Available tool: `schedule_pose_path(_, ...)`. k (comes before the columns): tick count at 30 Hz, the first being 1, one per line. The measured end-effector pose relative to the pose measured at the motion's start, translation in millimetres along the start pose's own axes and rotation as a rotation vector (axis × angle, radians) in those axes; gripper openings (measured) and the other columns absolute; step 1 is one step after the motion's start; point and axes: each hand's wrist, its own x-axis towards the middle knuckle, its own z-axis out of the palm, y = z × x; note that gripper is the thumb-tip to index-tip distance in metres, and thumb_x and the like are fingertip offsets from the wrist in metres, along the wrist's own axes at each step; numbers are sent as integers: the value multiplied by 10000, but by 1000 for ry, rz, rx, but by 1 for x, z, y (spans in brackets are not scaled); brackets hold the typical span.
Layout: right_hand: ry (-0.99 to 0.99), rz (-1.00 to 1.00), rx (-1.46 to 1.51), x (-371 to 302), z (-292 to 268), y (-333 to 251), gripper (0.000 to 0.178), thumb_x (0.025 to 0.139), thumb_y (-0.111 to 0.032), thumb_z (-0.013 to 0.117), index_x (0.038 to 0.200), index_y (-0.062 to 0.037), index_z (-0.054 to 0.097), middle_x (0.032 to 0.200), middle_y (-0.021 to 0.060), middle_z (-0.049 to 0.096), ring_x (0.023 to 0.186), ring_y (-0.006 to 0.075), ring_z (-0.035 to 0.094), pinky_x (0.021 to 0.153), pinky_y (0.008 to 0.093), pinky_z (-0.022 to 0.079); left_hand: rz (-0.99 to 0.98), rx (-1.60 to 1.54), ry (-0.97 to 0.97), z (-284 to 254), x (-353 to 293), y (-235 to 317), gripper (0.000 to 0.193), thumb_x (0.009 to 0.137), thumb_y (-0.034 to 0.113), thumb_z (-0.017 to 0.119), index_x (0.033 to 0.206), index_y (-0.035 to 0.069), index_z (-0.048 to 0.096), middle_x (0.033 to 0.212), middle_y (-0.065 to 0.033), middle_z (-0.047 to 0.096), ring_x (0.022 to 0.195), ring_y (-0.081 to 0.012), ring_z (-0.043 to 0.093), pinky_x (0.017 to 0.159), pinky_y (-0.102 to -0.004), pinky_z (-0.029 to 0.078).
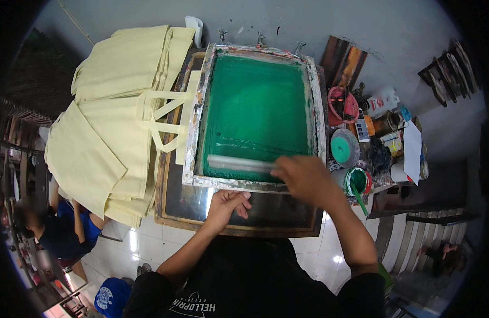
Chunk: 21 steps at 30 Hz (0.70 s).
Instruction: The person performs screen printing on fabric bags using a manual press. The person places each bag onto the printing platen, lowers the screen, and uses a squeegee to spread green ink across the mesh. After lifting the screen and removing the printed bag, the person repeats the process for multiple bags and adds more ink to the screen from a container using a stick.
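Right hand: the right hand (303, 177) is closed around the right end of a squeegee (239, 163), gripping it over the lower part of the screen.
Left hand: the left hand (227, 204) rests with its fingers loosely curled and holds nothing, on the near edge of the printing frame (198, 119), just below the squeegee.
Squeegee: a pale, long bar lying crosswise on the green mesh (258, 100), near the frame's front rail.
Printing frame: a paint-stained wooden frame with green mesh, lying flat on a dark board on the desk (175, 204).
Bags: a stack of cream cloth tote bags (114, 122) spreads over the left side of the desk, and their handles reach the frame's left rail.
Right of frame: a small tub of green ink (357, 180) with a stick in it stands just beside the frame's right corner, and a round lid (343, 147), a red basket (342, 105) and assorted pots crowd behind it.
Other people: a person in dark clothes (54, 230) sits low at the far left, well apart from the desk.
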Motion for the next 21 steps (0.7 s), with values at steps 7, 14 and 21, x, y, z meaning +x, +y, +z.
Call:
schedule_pose_path(7, 260, -140, -188, -9, 49, 12, 125, 846, -127, 652, 961, -89, 624, 833, 90, 676, 747, 271, 686, 618, 404, 545, -24, -32, -23, 2, 2, 1, 186, 966, 130, 694, 963, -54, 664, 748, -114, 684, 547, -149, 636, 533, -293, 547)
schedule_pose_path(14, 179, -45, -335, 123, 31, 104, 150, 949, -218, 637, 1007, -80, 642, 848, 156, 708, 864, 338, 712, 640, 504, 541, -66, 28, -18, -2, -1, 3, 215, 969, 126, 652, 1014, -84, 636, 739, -149, 681, 578, -190, 672, 660, -333, 567)
schedule_pose_path(21, -53, 134, -80, 238, -45, 159, 332, 962, -345, 658, 1134, -63, 696, 979, 204, 727, 965, 418, 683, 877, 521, 518, -234, -346, -163, -15, -2, 14, 391, 990, 162, 493, 1268, -104, 557, 1236, -300, 674, 1095, -389, 708, 920, -425, 581)
